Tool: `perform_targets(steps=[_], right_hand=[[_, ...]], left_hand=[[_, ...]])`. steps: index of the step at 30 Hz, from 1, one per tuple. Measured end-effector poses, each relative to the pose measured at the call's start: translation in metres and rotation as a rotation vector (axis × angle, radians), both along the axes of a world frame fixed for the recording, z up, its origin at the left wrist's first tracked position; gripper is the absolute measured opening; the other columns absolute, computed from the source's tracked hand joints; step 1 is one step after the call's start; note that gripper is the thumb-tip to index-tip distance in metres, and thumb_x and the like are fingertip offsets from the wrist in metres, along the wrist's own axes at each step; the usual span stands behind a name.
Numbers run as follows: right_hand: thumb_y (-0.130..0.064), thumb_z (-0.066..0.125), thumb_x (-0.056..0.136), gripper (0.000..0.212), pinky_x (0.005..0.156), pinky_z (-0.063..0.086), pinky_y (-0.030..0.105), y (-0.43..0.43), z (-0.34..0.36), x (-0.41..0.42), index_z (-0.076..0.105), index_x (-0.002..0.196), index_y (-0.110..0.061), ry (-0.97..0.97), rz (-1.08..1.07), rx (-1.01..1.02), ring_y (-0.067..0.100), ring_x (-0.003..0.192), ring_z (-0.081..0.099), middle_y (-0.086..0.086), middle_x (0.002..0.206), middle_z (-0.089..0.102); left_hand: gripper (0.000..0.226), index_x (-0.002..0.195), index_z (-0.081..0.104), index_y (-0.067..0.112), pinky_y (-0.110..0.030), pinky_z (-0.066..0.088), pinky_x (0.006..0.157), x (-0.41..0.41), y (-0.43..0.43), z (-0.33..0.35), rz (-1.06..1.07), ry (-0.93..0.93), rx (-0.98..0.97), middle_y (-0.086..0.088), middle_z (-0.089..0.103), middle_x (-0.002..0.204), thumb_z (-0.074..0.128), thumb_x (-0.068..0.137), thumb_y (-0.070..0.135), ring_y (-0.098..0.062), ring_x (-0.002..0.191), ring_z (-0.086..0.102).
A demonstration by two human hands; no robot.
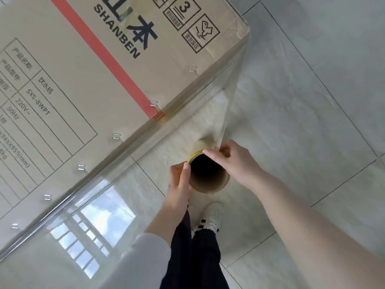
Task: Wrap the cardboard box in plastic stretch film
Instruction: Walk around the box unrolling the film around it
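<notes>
Beside the cardboard box (83, 69), left hand (180, 181) and right hand (231, 161) are pinching the roll (210, 184) by its rim — fingers curled; apparently tensioning the stretch film (208, 113).

- The roll (208, 187) sits right between the two hands: left hand (180, 180) wraps its left side, right hand (231, 159) pinches its far-right rim.
- From the grip, the film (187, 130) stretches ahead to the cardboard box (83, 69), meeting its near edge and far corner.
- The box stands left of and beyond the grip.
- A shoe (210, 217) is on the floor (312, 101), just behind the grip.
</notes>
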State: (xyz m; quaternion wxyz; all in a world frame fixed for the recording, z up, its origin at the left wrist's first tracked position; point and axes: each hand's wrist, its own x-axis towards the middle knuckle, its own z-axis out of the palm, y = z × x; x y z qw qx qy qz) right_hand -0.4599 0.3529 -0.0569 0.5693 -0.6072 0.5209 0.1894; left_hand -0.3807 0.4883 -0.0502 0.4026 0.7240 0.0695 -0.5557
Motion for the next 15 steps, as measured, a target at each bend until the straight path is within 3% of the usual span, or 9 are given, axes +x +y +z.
perform_targets(steps=[2,5,8,10,12,15], right_hand=[[-0.063,0.057,0.075,0.049,0.075,0.039,0.024,0.001,-0.001,-0.003,0.057,0.102,-0.022,-0.043,-0.034,-0.025,0.015,0.090,0.057,-0.005,0.096,0.060],[-0.053,0.049,0.087,0.022,0.071,0.041,0.016,0.008,0.001,-0.011,0.058,0.088,-0.032,-0.172,-0.179,0.058,0.006,0.085,0.057,-0.015,0.087,0.060],[-0.064,0.035,0.084,0.030,0.086,0.045,0.027,0.029,0.003,-0.022,0.050,0.105,-0.048,-0.262,-0.406,0.287,0.006,0.113,0.053,-0.014,0.120,0.059],[-0.068,0.036,0.079,0.035,0.093,0.045,0.035,0.047,0.002,-0.024,0.043,0.110,-0.053,-0.277,-0.553,0.287,0.008,0.123,0.048,-0.017,0.130,0.053],[-0.064,0.039,0.085,0.025,0.092,0.047,0.036,0.061,-0.001,-0.022,0.052,0.100,-0.049,-0.252,-0.638,0.155,0.008,0.114,0.054,-0.020,0.113,0.060],[-0.069,0.044,0.078,0.051,0.081,0.050,0.026,0.080,0.000,-0.010,0.065,0.097,-0.027,-0.161,-0.454,-0.062,0.007,0.092,0.061,-0.010,0.092,0.068]], left_hand=[[0.057,0.123,0.039,0.026,-0.044,0.034,0.108,0.027,-0.005,-0.003,-0.227,-0.098,-0.048,0.003,0.048,0.124,0.036,0.081,0.063,-0.016,0.125,0.043],[0.064,0.136,0.033,0.046,-0.037,0.020,0.114,0.057,-0.030,-0.004,-0.579,-0.092,-0.146,0.015,0.029,0.149,0.032,0.077,0.069,-0.007,0.137,0.026],[0.052,0.131,0.042,0.048,-0.035,0.022,0.111,0.064,-0.047,-0.009,-0.824,0.003,-0.103,0.017,0.040,0.142,0.031,0.085,0.070,-0.010,0.133,0.034],[0.046,0.127,0.047,0.044,-0.031,0.028,0.105,0.058,-0.044,-0.012,-0.780,-0.020,-0.106,0.016,0.051,0.129,0.033,0.089,0.064,-0.010,0.123,0.042],[0.044,0.127,0.049,0.038,-0.028,0.032,0.100,0.048,-0.028,-0.010,-0.635,-0.061,-0.114,0.012,0.055,0.123,0.035,0.091,0.059,-0.010,0.118,0.047],[0.041,0.128,0.049,0.033,-0.026,0.033,0.098,0.034,0.010,-0.003,-0.333,-0.183,-0.110,0.008,0.056,0.122,0.031,0.096,0.050,-0.010,0.116,0.048]])
